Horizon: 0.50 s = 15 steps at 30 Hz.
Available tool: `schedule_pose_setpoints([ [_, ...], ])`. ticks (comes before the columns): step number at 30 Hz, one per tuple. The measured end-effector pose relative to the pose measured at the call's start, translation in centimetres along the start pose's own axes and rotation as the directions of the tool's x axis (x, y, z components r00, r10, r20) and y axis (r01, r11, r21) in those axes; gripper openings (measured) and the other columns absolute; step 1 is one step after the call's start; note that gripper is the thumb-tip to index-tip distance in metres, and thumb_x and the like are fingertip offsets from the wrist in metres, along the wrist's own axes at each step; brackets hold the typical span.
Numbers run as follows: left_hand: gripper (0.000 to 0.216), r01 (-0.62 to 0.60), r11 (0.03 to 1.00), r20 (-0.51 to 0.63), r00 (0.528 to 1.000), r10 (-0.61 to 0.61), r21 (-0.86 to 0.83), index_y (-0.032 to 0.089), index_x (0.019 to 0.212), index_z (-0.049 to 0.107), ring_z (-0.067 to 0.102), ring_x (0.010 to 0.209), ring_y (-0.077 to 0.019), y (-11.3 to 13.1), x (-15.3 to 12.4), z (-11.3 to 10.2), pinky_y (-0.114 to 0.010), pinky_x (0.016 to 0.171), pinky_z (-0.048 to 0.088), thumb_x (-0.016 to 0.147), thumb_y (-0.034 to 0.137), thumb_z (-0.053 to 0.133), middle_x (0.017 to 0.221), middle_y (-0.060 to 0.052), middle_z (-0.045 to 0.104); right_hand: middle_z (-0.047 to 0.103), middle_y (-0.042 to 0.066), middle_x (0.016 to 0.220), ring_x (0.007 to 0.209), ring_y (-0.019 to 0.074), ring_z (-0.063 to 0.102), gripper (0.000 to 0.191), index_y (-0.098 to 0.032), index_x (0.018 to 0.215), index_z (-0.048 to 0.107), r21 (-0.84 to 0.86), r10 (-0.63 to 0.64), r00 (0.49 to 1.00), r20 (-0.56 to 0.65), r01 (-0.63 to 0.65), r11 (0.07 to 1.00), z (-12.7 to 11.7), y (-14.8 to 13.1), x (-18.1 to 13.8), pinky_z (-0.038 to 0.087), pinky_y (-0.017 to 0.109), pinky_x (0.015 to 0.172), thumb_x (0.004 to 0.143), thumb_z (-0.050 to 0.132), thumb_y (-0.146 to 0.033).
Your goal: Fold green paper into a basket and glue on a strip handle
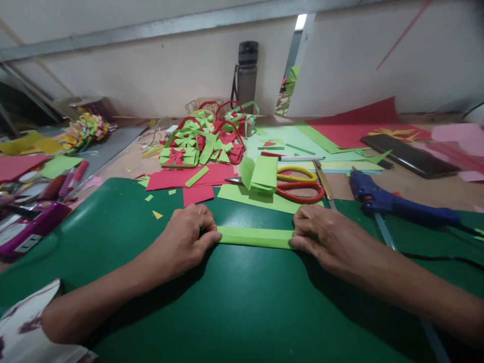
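A narrow light-green paper strip (255, 237) is stretched level between my hands, low over the dark green mat (242, 302). Its left end is pinched between the thumb and fingers of my left hand (192, 233). My right hand (319, 233) pinches the right end the same way. A lengthwise crease or fold line runs along the strip. Just beyond it are a folded green paper piece (263, 174) and scissors (300, 192) with red and yellow handles. Both strip ends are partly hidden by my fingers.
Behind lie small red and green paper baskets (204, 138), red paper (170, 180) and a bottle (247, 75). To the right are a blue glue gun (397, 201) with its cable, a utility knife (323, 181) and a phone (410, 155). A purple device (36, 227) sits at left.
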<state>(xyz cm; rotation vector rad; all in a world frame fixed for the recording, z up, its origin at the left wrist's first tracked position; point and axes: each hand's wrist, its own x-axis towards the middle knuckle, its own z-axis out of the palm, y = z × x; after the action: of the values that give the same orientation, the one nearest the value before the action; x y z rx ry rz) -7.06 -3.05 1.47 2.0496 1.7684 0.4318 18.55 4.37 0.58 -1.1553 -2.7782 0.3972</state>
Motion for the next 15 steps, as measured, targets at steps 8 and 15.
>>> schedule_pose_setpoints([
  [8,0.021,-0.008,0.999,-0.022,1.0,0.009,0.051,0.016,0.062,0.052,0.048,0.073,-0.0177,-0.06,0.02,0.42,-0.032,0.065,0.037,0.081,0.025,0.05,0.074,-0.002,0.054,0.049,0.003,0.068,0.06,0.0146,0.044,0.029,-0.018,0.057,0.047,-0.031,0.001,1.0,0.027,-0.001,1.0,0.07,-0.05,0.01,0.032,0.031,0.058,0.085,0.048,-0.026],
  [15,0.02,-0.026,0.997,-0.038,0.999,0.029,0.078,0.016,0.061,0.051,0.048,0.074,-0.0179,-0.14,0.08,0.66,-0.031,0.065,0.036,0.08,0.023,0.05,0.073,-0.003,0.053,0.051,0.003,0.068,0.061,0.0152,0.045,0.028,-0.019,0.056,0.049,-0.036,0.004,1.0,-0.027,-0.005,0.999,0.22,-0.03,-0.12,0.033,0.031,0.058,0.084,0.051,-0.025],
])
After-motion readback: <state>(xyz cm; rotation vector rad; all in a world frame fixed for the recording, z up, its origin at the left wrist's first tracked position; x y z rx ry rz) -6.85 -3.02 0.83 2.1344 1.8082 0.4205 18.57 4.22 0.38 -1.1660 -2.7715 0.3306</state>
